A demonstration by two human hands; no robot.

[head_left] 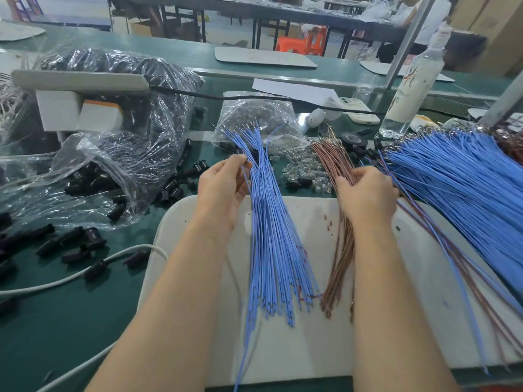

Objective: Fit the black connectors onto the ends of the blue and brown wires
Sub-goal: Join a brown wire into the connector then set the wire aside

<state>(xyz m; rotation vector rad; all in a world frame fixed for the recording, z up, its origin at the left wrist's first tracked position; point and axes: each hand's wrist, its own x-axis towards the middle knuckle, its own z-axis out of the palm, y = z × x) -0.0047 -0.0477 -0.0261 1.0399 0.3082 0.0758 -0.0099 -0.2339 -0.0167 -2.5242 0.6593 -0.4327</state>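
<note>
Left hand (223, 190) pinches one blue wire (246, 181) beside the blue bundle (274, 236); right hand (368, 196) curls round brown wires (336, 164), connectors (93, 239) left of both

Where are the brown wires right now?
In the head view, the brown wires lie on the white board under the right hand, right of the blue wires in the left hand.

A bare mat (305, 349) is lying open at its near edge, between the forearms. The blue wires (271, 236) and brown wires (339, 264) are crossing its middle; loose black connectors (93, 239) are littering the surface (70, 321) at left.
</note>
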